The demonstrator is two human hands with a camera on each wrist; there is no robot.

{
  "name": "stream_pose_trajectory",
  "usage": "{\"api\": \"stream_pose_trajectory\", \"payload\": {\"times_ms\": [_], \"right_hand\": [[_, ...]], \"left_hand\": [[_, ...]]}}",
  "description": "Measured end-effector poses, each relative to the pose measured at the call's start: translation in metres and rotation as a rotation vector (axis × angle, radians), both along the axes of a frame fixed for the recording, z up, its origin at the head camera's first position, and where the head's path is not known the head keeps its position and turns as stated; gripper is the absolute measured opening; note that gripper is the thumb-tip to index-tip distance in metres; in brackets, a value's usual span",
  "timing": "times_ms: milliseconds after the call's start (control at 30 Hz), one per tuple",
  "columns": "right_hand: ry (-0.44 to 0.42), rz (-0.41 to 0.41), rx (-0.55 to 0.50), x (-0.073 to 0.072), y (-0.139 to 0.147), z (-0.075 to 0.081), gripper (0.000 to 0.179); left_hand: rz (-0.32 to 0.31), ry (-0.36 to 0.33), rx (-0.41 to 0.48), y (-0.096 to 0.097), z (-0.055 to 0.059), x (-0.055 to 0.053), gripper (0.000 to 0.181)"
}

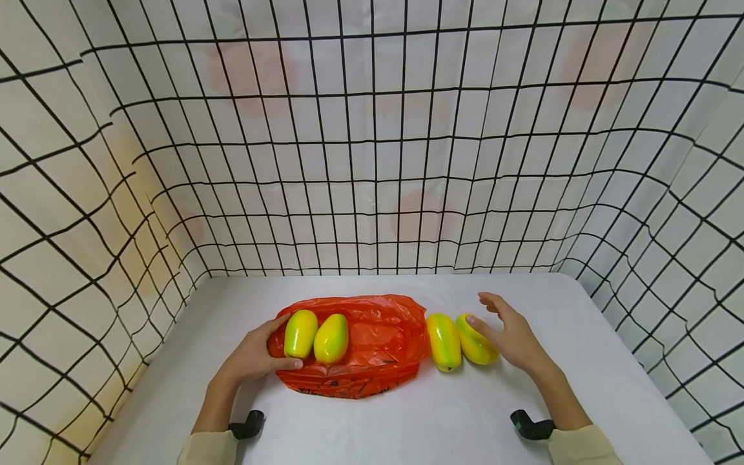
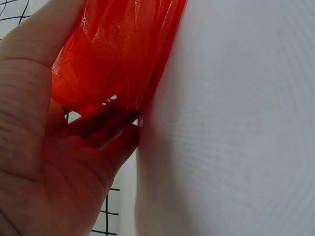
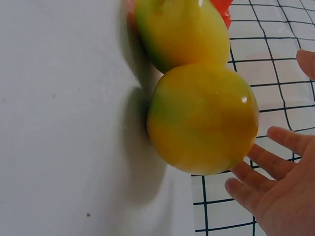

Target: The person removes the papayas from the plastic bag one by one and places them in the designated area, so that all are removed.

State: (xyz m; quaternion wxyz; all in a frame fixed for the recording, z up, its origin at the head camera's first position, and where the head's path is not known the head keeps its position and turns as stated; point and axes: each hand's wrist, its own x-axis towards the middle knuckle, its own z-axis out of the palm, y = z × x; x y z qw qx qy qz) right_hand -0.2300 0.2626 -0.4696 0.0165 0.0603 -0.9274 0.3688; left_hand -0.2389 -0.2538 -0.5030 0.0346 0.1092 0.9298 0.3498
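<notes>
A red plastic bag (image 1: 383, 342) lies flat on the white table, with two glossy yellow-green papaya-like fruits on its left part, a left one (image 1: 301, 334) and a right one (image 1: 331, 339). My left hand (image 1: 256, 352) curves around the bag's left end, thumb at the near side and fingers at the far side; the left wrist view shows its fingers partly behind the red plastic (image 2: 118, 54). Right of the bag lie two more such fruits, an upright-looking one (image 1: 444, 343) and a slanted one (image 1: 478, 345). Beside the slanted fruit, my right hand (image 1: 511, 336) has spread fingers, thumb overlapping it.
Black wire grid (image 1: 372, 142) over white sheeting encloses the table (image 1: 442, 420) at the back and both sides. Black wrist devices sit on both forearms, a left one (image 1: 248, 425) and a right one (image 1: 531, 426).
</notes>
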Motion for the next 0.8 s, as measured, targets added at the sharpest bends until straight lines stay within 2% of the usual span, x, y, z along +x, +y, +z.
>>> {"api": "stream_pose_trajectory", "payload": {"times_ms": [233,500,800], "right_hand": [[0.041,0.011,-0.02,-0.001,-0.006,0.004,0.076],[0.086,0.036,-0.074,-0.003,-0.017,0.014,0.073],[0.105,0.073,-0.131,-0.001,-0.032,0.021,0.07]], "left_hand": [[0.014,-0.009,0.012,0.001,-0.001,-0.001,0.107],[0.002,0.004,0.004,-0.001,-0.001,-0.002,0.106],[0.002,0.0,-0.009,0.0,0.0,-0.002,0.106]]}}
